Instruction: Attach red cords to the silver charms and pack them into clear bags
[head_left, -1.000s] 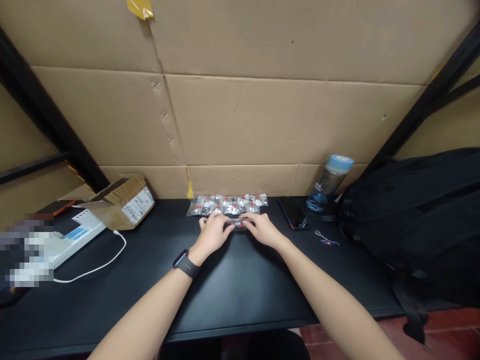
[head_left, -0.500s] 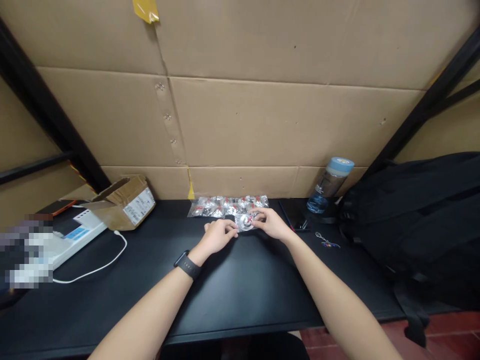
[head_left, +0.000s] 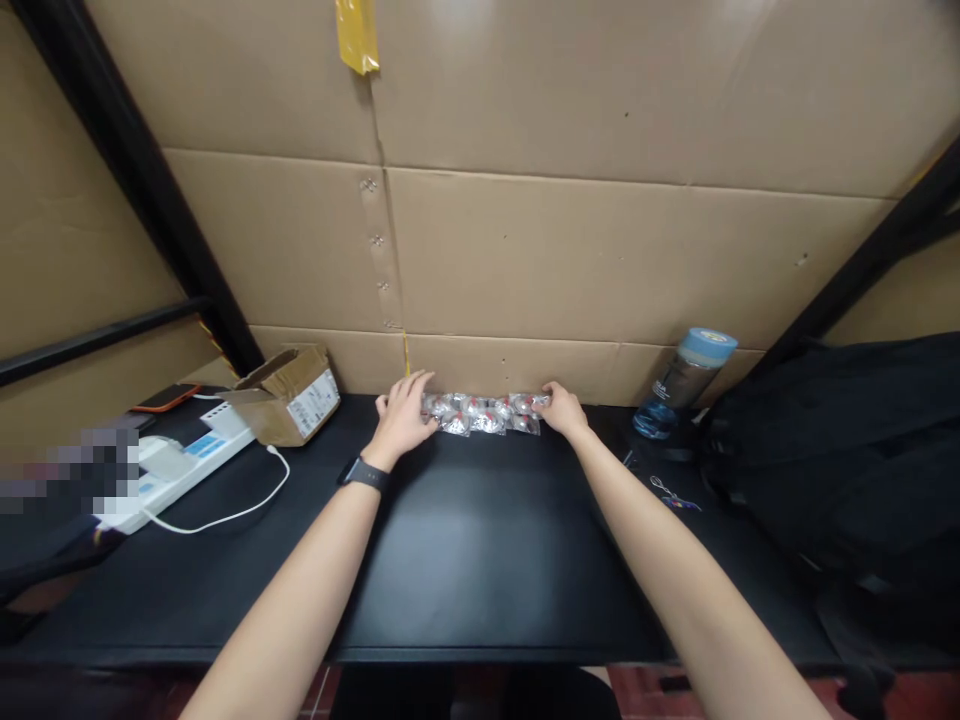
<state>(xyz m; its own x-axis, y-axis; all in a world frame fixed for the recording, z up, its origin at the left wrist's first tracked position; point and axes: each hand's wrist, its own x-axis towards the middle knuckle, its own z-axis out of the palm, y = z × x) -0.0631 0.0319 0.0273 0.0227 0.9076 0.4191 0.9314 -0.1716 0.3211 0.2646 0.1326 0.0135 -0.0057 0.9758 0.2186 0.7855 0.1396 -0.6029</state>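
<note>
Small clear plastic packets (head_left: 487,421) with shiny round silver pieces and red marks inside lie in two rows on the black table, close to the cardboard wall. At the left end of the rows, my left hand (head_left: 405,418) rests with thumb and fingers apart, touching the outer packets. A dark watch (head_left: 364,474) is on that wrist. My right hand (head_left: 564,410) is against the right end of the back row, thumb and forefinger spread around the packet edge. What exactly is in each packet is too small to make out.
Left, an open cardboard box (head_left: 289,400) stands by a white power strip (head_left: 187,462) with a white cable (head_left: 217,522) and an orange-edged phone (head_left: 169,398). Right are a blue-lidded bottle (head_left: 679,385), a small keychain (head_left: 675,495) and a black backpack (head_left: 847,460).
The packet held in front by my right hand now lies among the rows. My hands have moved apart to the two ends, and the rows look more compact. The view has shifted left.
</note>
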